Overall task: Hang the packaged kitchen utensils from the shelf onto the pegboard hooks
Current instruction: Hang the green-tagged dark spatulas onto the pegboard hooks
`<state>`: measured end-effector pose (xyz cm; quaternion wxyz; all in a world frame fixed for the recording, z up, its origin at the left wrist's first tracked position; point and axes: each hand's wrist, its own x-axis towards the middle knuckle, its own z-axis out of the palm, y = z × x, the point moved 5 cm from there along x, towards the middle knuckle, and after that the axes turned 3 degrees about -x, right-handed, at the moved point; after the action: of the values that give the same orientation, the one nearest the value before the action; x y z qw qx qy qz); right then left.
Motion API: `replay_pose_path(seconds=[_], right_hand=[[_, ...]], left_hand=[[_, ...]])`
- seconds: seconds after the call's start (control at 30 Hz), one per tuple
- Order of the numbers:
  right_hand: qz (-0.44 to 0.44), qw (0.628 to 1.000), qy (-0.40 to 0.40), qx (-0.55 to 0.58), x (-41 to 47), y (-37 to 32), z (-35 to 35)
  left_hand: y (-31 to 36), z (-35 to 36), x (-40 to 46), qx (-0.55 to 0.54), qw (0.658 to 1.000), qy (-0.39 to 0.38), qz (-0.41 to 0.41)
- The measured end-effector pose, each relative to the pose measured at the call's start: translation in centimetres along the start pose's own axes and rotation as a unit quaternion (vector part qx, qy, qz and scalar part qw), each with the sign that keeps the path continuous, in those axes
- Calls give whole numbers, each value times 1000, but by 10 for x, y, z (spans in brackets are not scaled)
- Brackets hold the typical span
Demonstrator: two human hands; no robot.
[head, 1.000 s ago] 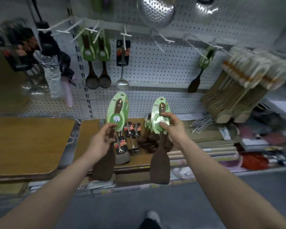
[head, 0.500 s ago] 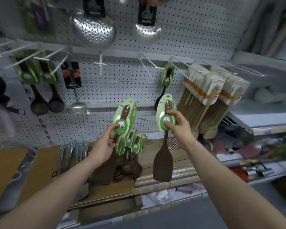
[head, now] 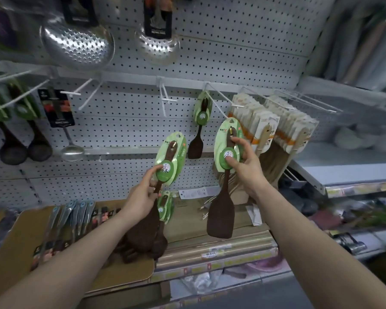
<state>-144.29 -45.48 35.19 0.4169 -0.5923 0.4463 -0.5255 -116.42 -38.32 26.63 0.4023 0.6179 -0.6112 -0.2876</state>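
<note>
A white pegboard wall (head: 210,52) fills most of the view, crossed by pale rails that carry white wire hooks (head: 165,97). Below it runs a shelf (head: 221,221) with a wood-toned top and price strips along its front edge; a grey shelf (head: 343,172) juts out further right, with blurred goods above and below it. A strip of grey floor shows at the bottom.

High on the wall hang two perforated steel skimmers (head: 78,41). On the rail below, at the left, hang dark ladles on green cards (head: 16,130) and one steel ladle on a black card (head: 65,132). To the right hangs a thick row of pale wooden spatulas in card sleeves (head: 283,130). Between these, one dark spatula on a green card (head: 200,126) already hangs from a hook.

On the shelf lie a row of carded utensils (head: 76,219) at the left and a heap of dark spatulas (head: 161,230) in the middle.

The right hand (head: 245,163) grips a carded spatula (head: 223,192) by its green card, thumb on the round label, raised near the pegboard just below a hook, blade hanging down. The left hand (head: 140,199) grasps a second carded spatula (head: 165,166) by its handle, thumb on the label, lower and over the heap.
</note>
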Motion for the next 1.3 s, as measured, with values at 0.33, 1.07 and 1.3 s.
replay_pose_path(seconds=[0.33, 1.07, 1.3], right_hand=[[-18, 999, -45, 10, 26, 14, 6], [-1, 995, -44, -94, 146, 34, 30], [-72, 987, 17, -144, 120, 13, -7]], left_hand=[[14, 7, 18, -20, 999, 18, 19], [44, 37, 57, 72, 988, 47, 131], [56, 71, 55, 63, 984, 30, 161]])
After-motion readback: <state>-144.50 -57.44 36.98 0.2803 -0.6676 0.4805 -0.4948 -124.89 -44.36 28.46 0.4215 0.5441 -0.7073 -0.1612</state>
